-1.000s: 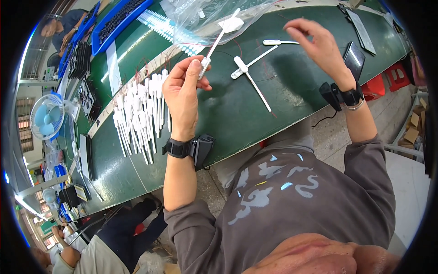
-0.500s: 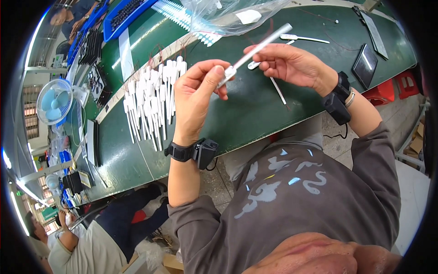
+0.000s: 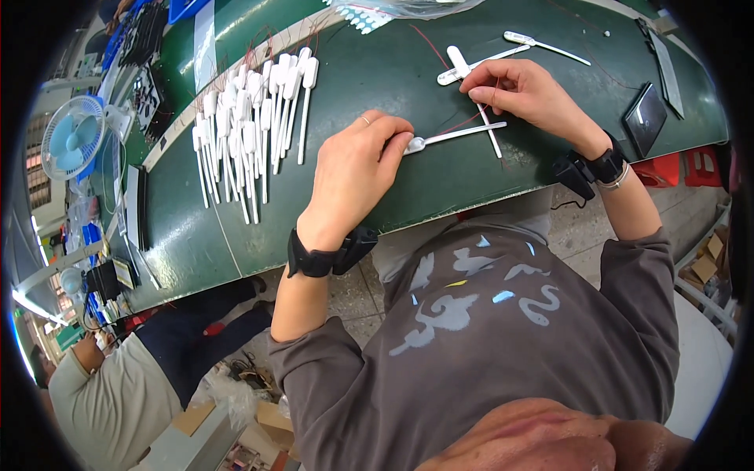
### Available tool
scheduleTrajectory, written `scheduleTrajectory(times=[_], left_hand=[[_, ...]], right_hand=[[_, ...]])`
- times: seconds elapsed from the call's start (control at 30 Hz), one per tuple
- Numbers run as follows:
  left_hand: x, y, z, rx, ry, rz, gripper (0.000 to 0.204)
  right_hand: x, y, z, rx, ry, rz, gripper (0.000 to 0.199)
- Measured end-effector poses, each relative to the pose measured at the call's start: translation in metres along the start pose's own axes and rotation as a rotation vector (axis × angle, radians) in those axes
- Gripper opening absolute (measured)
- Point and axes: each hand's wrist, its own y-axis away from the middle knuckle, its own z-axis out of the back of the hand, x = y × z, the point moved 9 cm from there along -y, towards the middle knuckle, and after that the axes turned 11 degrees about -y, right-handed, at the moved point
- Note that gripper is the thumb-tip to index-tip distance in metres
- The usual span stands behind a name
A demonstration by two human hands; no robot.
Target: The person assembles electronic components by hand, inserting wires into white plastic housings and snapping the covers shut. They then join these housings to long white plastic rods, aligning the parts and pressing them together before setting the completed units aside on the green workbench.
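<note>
Over the green counter [image 3: 440,177], both hands work on one white spoon-shaped stick [image 3: 454,136].
Left hand [image 3: 357,169] pinches the stick's rounded head against the counter, fingers curled down; right hand [image 3: 522,90] pinches a thin red wire [image 3: 463,123] near the stick's far end. Three more loose white sticks [image 3: 471,64] lie just beyond the right hand, and a laid-out batch of sticks [image 3: 251,125] rests well to the left.
</note>
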Motion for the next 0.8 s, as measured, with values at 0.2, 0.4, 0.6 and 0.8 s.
scheduleTrajectory(times=[0.2,0.4,0.6,0.8], left_hand=[[-0.015,0.017,0.011,-0.17,-0.256,-0.093,0.009],[-0.031,0.028,0.003,-0.159,-0.327,-0.212,0.015],[-0.045,0.035,-0.007,-0.204,-0.545,-0.309,0.026],[-0.042,0.037,-0.01,-0.225,-0.557,-0.322,0.027]], right_hand=[[0.007,0.005,-0.004,-0.054,0.088,0.052,0.019],[0.008,0.007,-0.004,-0.076,0.152,0.076,0.019],[0.015,0.012,-0.005,-0.189,0.19,0.136,0.021],[0.047,0.037,-0.019,-0.154,0.449,0.257,0.022]])
